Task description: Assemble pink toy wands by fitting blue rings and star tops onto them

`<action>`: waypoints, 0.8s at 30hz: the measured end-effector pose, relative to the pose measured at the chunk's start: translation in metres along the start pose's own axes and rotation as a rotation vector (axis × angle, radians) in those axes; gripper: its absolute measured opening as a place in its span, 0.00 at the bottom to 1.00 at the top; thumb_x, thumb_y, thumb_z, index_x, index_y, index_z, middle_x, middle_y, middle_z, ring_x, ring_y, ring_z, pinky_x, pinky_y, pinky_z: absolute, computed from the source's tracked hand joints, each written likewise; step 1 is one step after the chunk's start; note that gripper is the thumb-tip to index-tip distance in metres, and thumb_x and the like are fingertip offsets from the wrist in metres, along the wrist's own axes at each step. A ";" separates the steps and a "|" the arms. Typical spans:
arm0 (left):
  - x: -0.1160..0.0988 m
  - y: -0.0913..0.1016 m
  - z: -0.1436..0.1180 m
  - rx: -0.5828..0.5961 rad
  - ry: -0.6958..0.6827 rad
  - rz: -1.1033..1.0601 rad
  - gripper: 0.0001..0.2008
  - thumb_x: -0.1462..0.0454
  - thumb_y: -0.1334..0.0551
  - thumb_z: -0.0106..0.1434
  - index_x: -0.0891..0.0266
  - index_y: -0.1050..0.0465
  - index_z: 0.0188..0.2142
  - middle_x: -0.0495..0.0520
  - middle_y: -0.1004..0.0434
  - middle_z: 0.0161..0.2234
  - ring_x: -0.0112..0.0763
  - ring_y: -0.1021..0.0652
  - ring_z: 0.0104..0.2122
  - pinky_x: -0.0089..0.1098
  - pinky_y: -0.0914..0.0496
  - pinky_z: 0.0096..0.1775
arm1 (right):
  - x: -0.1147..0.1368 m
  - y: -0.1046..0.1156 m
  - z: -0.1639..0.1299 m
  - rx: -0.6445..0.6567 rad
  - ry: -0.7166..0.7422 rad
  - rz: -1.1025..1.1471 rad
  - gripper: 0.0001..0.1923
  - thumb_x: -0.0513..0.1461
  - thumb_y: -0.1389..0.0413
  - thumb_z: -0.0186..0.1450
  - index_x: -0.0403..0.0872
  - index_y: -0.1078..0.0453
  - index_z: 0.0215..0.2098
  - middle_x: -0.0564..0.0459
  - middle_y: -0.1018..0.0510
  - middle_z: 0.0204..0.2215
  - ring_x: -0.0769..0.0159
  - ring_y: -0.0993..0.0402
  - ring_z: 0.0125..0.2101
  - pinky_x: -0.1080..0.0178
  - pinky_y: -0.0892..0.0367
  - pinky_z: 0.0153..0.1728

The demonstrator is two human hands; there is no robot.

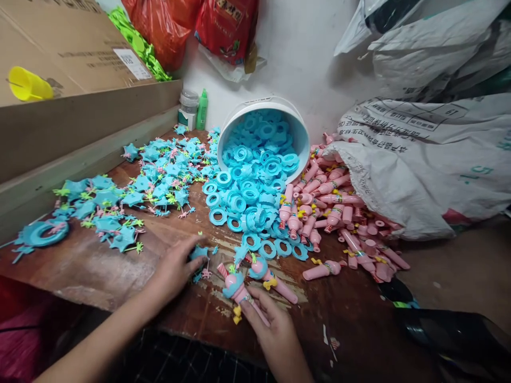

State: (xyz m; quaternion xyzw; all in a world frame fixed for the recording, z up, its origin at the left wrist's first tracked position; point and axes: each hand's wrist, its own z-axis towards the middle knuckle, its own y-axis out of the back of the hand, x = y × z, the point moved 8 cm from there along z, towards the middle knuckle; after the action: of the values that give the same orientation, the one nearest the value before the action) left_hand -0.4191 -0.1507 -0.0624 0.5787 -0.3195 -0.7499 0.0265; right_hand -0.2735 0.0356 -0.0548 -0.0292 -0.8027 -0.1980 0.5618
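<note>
Our right hand (266,324) pinches a pink handle (244,298), its long axis running toward eleven o'clock (the capped head farthest from us). Our left hand (178,268), at nine o'clock and nearer, curls closed on a blue star piece (198,252).

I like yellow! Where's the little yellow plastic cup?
In the head view, the yellow plastic cup lies on its side far left, up on the brown cardboard box, above the wooden table.

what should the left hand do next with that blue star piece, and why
Probably lift the blue star piece and carry it to the pink toy in the right hand. The left hand already rests its fingers on the piece, and the toy lies close beside it.
</note>
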 end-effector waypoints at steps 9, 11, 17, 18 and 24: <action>-0.019 -0.041 -0.024 0.324 -0.165 0.022 0.21 0.62 0.37 0.69 0.53 0.28 0.60 0.56 0.24 0.47 0.43 0.27 0.49 0.41 0.30 0.51 | -0.001 0.010 -0.003 0.151 0.031 -0.178 0.17 0.47 0.38 0.63 0.50 0.18 0.47 0.49 0.14 0.45 0.54 0.19 0.49 0.61 0.26 0.52; -0.019 -0.041 -0.025 0.326 -0.157 0.025 0.23 0.62 0.36 0.68 0.54 0.31 0.61 0.56 0.25 0.49 0.44 0.27 0.51 0.42 0.31 0.53 | -0.005 0.018 -0.003 0.139 -0.005 -0.168 0.18 0.49 0.37 0.63 0.50 0.18 0.47 0.49 0.14 0.43 0.54 0.18 0.48 0.63 0.25 0.51; -0.022 -0.047 -0.023 0.309 -0.090 0.053 0.23 0.71 0.40 0.66 0.55 0.31 0.59 0.55 0.26 0.47 0.41 0.23 0.47 0.38 0.28 0.47 | 0.003 0.015 -0.009 0.110 -0.014 -0.116 0.16 0.48 0.37 0.63 0.50 0.18 0.45 0.50 0.14 0.41 0.55 0.18 0.47 0.65 0.24 0.48; -0.023 -0.048 -0.023 0.309 -0.093 0.054 0.23 0.71 0.40 0.65 0.55 0.31 0.59 0.54 0.26 0.47 0.41 0.23 0.46 0.38 0.28 0.46 | 0.004 0.013 -0.010 0.093 0.006 -0.137 0.15 0.48 0.37 0.62 0.50 0.18 0.44 0.50 0.14 0.40 0.55 0.18 0.46 0.65 0.24 0.48; -0.023 -0.048 -0.023 0.286 -0.149 0.030 0.23 0.71 0.41 0.65 0.54 0.32 0.57 0.53 0.25 0.47 0.38 0.22 0.46 0.35 0.28 0.45 | -0.005 0.004 -0.007 0.153 0.027 -0.195 0.17 0.47 0.40 0.65 0.49 0.20 0.48 0.47 0.16 0.48 0.54 0.21 0.52 0.61 0.27 0.54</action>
State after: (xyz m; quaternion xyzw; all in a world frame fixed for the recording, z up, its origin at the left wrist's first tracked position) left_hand -0.3754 -0.1127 -0.0700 0.5146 -0.4327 -0.7370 -0.0690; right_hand -0.2647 0.0380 -0.0561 0.0946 -0.8068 -0.1904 0.5513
